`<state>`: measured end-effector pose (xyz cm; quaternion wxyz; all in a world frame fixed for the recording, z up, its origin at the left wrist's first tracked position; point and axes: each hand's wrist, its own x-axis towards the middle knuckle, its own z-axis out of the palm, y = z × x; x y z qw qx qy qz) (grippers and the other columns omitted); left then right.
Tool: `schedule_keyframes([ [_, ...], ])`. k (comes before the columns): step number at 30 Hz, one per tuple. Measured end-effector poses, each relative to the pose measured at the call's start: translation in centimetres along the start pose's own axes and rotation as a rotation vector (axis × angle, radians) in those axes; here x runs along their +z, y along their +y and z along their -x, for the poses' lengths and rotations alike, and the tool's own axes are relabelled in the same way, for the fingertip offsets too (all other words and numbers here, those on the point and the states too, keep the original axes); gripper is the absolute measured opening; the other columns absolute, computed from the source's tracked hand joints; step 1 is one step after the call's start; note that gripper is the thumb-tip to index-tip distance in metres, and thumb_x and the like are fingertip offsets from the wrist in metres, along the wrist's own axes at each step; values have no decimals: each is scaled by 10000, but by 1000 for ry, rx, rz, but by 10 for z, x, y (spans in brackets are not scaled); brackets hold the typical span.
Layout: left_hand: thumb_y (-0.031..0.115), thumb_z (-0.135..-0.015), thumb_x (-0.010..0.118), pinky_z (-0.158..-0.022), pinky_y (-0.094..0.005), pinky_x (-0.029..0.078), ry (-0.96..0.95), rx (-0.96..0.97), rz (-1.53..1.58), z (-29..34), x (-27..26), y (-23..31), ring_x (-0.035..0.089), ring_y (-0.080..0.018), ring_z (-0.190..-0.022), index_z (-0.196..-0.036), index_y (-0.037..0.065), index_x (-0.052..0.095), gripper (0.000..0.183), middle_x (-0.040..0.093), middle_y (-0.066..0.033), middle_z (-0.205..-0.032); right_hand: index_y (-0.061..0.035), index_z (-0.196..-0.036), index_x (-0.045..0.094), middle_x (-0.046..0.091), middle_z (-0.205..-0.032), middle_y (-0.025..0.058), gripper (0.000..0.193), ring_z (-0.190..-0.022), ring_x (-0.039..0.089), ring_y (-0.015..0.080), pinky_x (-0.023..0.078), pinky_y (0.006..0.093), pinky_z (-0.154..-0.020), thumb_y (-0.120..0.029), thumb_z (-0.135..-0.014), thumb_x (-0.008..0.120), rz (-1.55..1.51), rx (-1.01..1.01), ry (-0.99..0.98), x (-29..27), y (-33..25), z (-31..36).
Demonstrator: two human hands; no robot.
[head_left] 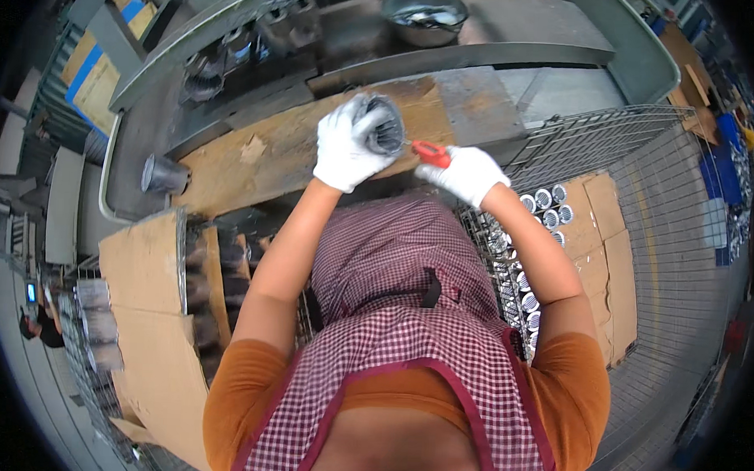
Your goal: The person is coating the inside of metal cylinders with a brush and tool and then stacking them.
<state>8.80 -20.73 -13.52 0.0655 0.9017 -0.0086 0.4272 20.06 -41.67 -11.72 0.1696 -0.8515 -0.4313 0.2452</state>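
Note:
My left hand (340, 154), in a white glove, grips a grey metal cylinder (390, 133) with ribs inside its open end, tilted toward the right. Wrapped round a red-handled hand tool (432, 154) is my gloved right hand (472, 177). The tool's thin tip points at the cylinder's rim; whether it touches I cannot tell. Both hands are above the near edge of a worn wooden board (271, 153) on the workbench. A similar metal cylinder (164, 176) lies at the board's left end, apart from my hands.
A metal bowl (424, 19) stands on the raised shelf at the back, with several metal parts (287, 28) left of it. At right, a wire basket (604, 132) holds finned parts (550, 218) and cardboard (599, 254). Cardboard (144, 267) covers a left crate. Another person (51, 326) is far left.

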Motion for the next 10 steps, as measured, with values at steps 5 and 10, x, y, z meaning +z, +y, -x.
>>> schedule_keyframes([
  [5,353,-493,877,-779,-454,519,57,17,19,0,0,-3,631,-367,-921,-1071,144,610,670,612,-168,-1103,-54,-972,663,669,-926,194,560,-890,623,369,476,415,-801,-584,-816,576,-151,9,31,-1,-13,10],
  [10,370,-527,871,-810,-460,515,85,14,108,6,-1,-11,630,-373,-961,-1107,147,594,681,609,-178,-1126,-85,-1082,648,663,-1019,197,592,-975,615,357,463,390,-871,-602,-802,584,-194,-8,-42,1,-22,10],
])
